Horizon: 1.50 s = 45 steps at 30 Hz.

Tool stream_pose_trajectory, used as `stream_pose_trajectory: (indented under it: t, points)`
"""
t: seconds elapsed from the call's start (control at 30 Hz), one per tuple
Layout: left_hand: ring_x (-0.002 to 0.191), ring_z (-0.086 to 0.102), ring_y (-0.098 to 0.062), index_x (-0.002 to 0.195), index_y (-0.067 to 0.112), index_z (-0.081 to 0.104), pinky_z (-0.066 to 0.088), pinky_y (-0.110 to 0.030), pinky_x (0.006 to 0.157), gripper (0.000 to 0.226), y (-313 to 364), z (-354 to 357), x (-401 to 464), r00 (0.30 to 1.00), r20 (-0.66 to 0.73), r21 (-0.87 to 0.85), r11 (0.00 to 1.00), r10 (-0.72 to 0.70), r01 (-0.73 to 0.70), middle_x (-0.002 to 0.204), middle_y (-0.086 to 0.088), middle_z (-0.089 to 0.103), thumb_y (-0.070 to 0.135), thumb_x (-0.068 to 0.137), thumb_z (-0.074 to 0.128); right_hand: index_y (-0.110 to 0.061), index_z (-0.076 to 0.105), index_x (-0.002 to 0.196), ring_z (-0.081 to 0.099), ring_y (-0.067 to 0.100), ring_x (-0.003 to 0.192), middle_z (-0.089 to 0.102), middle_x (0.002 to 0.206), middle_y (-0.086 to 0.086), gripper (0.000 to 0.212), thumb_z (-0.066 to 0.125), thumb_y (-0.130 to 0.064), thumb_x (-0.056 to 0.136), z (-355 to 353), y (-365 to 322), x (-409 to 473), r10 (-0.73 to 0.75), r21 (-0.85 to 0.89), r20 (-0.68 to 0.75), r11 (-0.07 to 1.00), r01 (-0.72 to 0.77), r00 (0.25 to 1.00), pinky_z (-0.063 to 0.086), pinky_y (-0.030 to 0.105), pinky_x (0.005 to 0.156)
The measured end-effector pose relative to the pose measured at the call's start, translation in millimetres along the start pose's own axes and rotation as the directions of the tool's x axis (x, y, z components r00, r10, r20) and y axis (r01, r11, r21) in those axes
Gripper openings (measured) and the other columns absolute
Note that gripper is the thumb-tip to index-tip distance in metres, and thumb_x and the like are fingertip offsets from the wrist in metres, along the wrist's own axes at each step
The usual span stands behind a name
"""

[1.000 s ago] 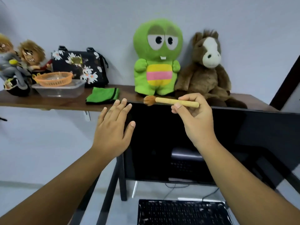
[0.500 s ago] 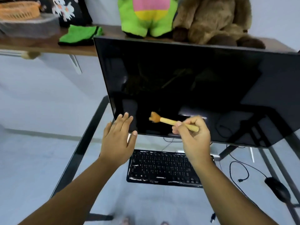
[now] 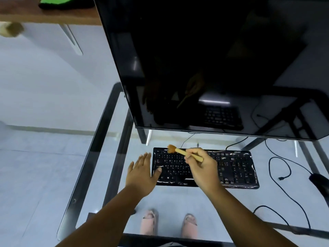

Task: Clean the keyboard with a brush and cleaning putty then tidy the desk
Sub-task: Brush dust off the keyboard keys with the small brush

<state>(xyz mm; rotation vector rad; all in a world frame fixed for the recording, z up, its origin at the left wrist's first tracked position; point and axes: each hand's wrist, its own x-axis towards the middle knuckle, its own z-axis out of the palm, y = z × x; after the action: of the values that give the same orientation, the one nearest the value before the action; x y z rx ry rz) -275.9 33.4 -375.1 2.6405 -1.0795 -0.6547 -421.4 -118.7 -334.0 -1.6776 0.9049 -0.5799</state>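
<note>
The view has been lowered from the shelf to the glass desk [image 3: 99, 143], where the keyboard [image 3: 235, 168] lies below the monitor [image 3: 213, 59]. The left hand [image 3: 142, 172], fingers straight, has been brought beside its left edge; the brush [image 3: 185, 152], pinched by the right hand [image 3: 203, 168], is held over the upper keys, so brushing appears imminent.

Glass desk [image 3: 110, 175], dark metal frame, floor visible through it.
On the glass: black keyboard [image 3: 231, 168] near centre, dark monitor [image 3: 204, 59] behind it at the back, black mouse [image 3: 319, 180] at the right edge, loose black cables [image 3: 279, 168] between keyboard and mouse. Wooden shelf [image 3: 48, 16] on the wall top left carries a green cloth [image 3: 57, 1].
</note>
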Motion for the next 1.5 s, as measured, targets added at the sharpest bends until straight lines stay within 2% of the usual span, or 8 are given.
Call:
stream_pose_trajectory:
  t: [0.33,0.63,0.77,0.93,1.07,1.2,1.37,1.5]
  points:
    - [0.148,-0.012,-0.013,0.153,0.019,-0.011,0.005,-0.036,0.12,0.104,-27,14,5,0.98,0.185,0.066,0.994,0.076,-0.089,0.161,0.004,-0.014,0.08,0.081,0.032,-0.016,0.065,0.108,0.043,-0.006,0.055,0.062,0.083,-0.011,0.017,0.059,-0.019,0.092,35,22,-10,-0.156,-0.394,0.168,0.895,0.211,0.973,0.028,0.008,0.051]
    - [0.147,-0.015,-0.012,0.153,0.018,-0.013,0.005,-0.034,0.119,0.104,-38,19,4,0.974,0.19,0.13,0.981,0.121,-0.147,0.16,0.004,-0.018,0.079,0.082,0.033,-0.014,0.064,0.111,0.047,-0.002,0.071,0.064,0.095,-0.007,0.019,0.058,-0.018,0.094,47,15,-18,-0.179,-0.392,0.23,0.882,0.26,0.956,0.031,0.004,0.061]
    - [0.147,-0.014,-0.012,0.153,0.018,-0.012,0.004,-0.033,0.119,0.1,-41,20,4,0.974,0.18,0.122,0.98,0.136,-0.159,0.16,0.004,-0.017,0.077,0.085,0.03,-0.012,0.063,0.105,0.051,0.009,0.07,0.064,0.091,-0.003,0.019,0.053,-0.02,0.091,38,24,-20,-0.222,-0.427,-0.014,0.883,0.195,0.975,0.034,0.017,0.06]
    - [0.147,-0.015,-0.012,0.153,0.018,-0.012,0.005,-0.034,0.12,0.099,-41,21,4,0.974,0.182,0.114,0.981,0.134,-0.156,0.161,0.004,-0.017,0.076,0.085,0.029,-0.016,0.064,0.111,0.049,0.0,0.064,0.06,0.088,-0.011,0.019,0.057,-0.019,0.094,39,26,-24,-0.173,-0.375,0.172,0.899,0.227,0.97,0.034,0.019,0.058]
    - [0.148,-0.014,-0.012,0.153,0.018,-0.012,0.005,-0.034,0.12,0.098,-40,20,4,0.975,0.177,0.102,0.983,0.136,-0.156,0.161,0.004,-0.016,0.076,0.086,0.029,-0.015,0.062,0.108,0.051,0.009,0.066,0.064,0.09,-0.003,0.02,0.053,-0.022,0.092,36,31,-22,-0.18,-0.415,-0.047,0.898,0.145,0.983,0.035,0.022,0.061]
    - [0.148,-0.011,-0.012,0.153,0.017,-0.012,0.007,-0.034,0.121,0.097,-40,20,3,0.977,0.167,0.092,0.984,0.133,-0.15,0.161,0.003,-0.014,0.075,0.086,0.029,-0.016,0.063,0.114,0.052,0.006,0.06,0.062,0.085,-0.007,0.022,0.056,-0.018,0.094,34,25,-21,-0.191,-0.35,0.141,0.908,0.23,0.971,0.038,0.022,0.054]
    - [0.149,-0.003,-0.014,0.153,0.017,-0.009,0.01,-0.037,0.12,0.097,-31,17,4,0.987,0.135,0.05,0.994,0.087,-0.094,0.163,0.002,-0.005,0.076,0.086,0.028,-0.017,0.064,0.108,0.048,0.007,0.055,0.061,0.076,-0.006,0.016,0.055,-0.018,0.094,18,36,-17,-0.149,-0.384,-0.126,0.919,0.091,0.981,0.033,0.02,0.053]
    - [0.149,0.002,-0.015,0.154,0.019,-0.003,0.005,-0.041,0.121,0.089,-18,18,5,0.997,0.035,0.067,0.995,0.067,-0.07,0.163,0.003,0.001,0.072,0.088,0.025,-0.018,0.065,0.105,0.048,0.01,0.049,0.061,0.068,-0.006,0.014,0.058,-0.014,0.094,9,38,-22,-0.123,-0.322,-0.009,0.94,0.114,0.992,0.038,0.027,0.045]
